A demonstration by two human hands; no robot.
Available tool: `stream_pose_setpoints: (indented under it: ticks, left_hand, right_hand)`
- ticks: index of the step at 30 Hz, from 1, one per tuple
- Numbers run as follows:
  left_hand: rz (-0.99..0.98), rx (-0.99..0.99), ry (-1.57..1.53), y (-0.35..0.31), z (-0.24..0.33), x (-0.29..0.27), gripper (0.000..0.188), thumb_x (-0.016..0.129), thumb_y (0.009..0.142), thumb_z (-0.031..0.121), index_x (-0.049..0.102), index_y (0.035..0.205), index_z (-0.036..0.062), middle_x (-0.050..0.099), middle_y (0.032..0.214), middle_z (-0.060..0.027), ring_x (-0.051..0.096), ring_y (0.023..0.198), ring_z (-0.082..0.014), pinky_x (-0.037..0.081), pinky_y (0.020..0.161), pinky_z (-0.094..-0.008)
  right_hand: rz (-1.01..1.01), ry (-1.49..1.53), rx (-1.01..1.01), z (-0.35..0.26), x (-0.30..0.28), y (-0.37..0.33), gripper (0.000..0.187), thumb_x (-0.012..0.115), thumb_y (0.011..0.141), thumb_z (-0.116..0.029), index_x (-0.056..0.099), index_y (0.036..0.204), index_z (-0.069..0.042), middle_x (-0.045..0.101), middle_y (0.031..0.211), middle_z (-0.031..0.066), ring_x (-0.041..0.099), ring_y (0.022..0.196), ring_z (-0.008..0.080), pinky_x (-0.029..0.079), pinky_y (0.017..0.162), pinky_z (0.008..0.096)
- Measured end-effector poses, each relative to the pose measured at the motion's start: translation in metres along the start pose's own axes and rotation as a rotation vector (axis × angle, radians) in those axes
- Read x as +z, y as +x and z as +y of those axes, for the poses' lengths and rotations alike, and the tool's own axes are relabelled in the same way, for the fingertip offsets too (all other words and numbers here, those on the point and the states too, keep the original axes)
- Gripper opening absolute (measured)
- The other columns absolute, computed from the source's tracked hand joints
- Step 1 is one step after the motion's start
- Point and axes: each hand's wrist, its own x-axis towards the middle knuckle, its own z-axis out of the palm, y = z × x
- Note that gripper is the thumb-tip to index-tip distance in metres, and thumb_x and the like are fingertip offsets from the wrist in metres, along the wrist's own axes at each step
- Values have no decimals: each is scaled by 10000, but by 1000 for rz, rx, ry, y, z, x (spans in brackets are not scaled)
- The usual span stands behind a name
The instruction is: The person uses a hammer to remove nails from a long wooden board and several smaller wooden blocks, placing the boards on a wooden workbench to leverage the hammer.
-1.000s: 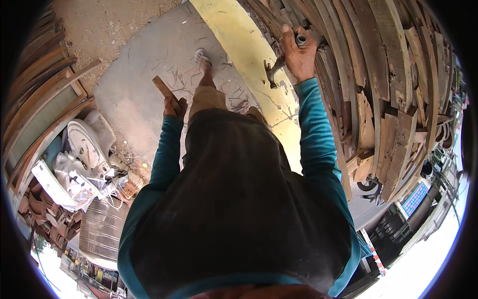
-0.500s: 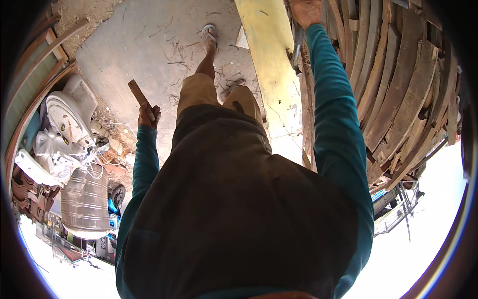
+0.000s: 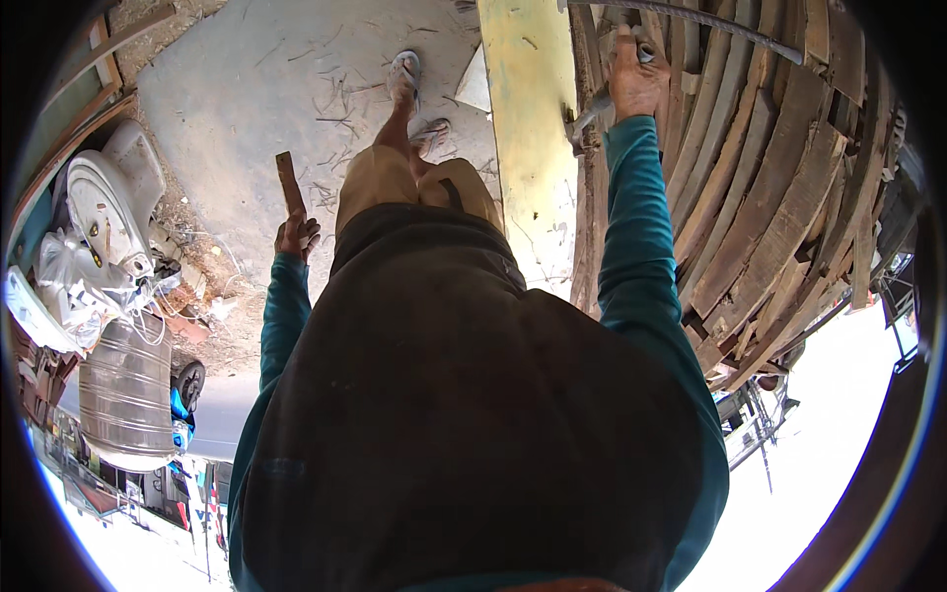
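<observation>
My left hand (image 3: 297, 238) is closed around the lower end of a short, narrow wooden strip (image 3: 288, 181), which points up and away over the grey ground. On the right, my right hand (image 3: 639, 81) is raised in front of the stacked planks, its fingers wrapped round a grey-handled hammer (image 3: 594, 111). The handle's round end shows at the fist, and the dark head is beside the edge of a yellow board (image 3: 538, 128). Part of the hammer is hidden by my hand.
Old wooden planks (image 3: 779, 187) are piled along the right. A ribbed metal rod (image 3: 730, 25) crosses above them. Loose nails or twigs litter the concrete slab (image 3: 247, 128). At left are a white sink-like basin (image 3: 104, 212), plastic bags (image 3: 74, 281) and a ribbed translucent drum (image 3: 126, 385).
My right hand has come down and nearer with the hammer, showing more of the fist. The wooden strip in my left hand has tilted more upright. The rod has come into view.
</observation>
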Motion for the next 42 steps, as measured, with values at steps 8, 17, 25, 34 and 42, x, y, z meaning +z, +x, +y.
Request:
stream_pose_setpoints:
  ticks: [8, 17, 25, 34, 42]
  left_hand:
    - [27, -92, 95, -15, -67, -21, 502, 751, 819, 439, 573, 1157, 112, 671, 954, -67, 671, 845, -184, 540, 840, -413]
    - [35, 103, 532, 4, -22, 19, 502, 742, 812, 423, 577, 1097, 45, 634, 874, -26, 647, 780, -151, 539, 788, -394]
    - [-113, 505, 595, -22, 45, 133, 589, 758, 806, 424, 566, 1115, -39, 659, 906, -86, 642, 763, -169, 545, 737, -344]
    - [-234, 845, 1228, -71, 44, 247, 705, 758, 751, 426, 514, 1269, 14, 647, 1115, -249, 618, 1085, -423, 497, 939, -462]
    - [-577, 830, 1353, -39, 5, 311, 773, 796, 715, 286, 439, 1353, 36, 436, 1414, -274, 476, 1258, -444, 431, 1049, -451]
  right_hand:
    - [92, 363, -138, -13, -69, -119, 317, 593, 934, -206, 461, 674, -81, 559, 608, 59, 444, 471, 109, 371, 444, 256]
    - [625, 548, 183, 37, -231, -294, 296, 503, 890, -248, 421, 634, -124, 389, 525, 19, 365, 451, 144, 415, 532, 330]
    - [376, 438, 43, 6, -155, -222, 409, 629, 997, -283, 419, 700, -99, 451, 584, 2, 394, 480, 88, 379, 472, 292]
    - [172, -49, -203, -4, -69, -76, 383, 673, 963, -325, 548, 731, -47, 519, 620, -16, 449, 529, 90, 364, 493, 289]
    - [201, -166, -267, 3, -24, -13, 416, 647, 961, -357, 575, 745, -9, 570, 645, 106, 528, 581, 210, 416, 562, 391]
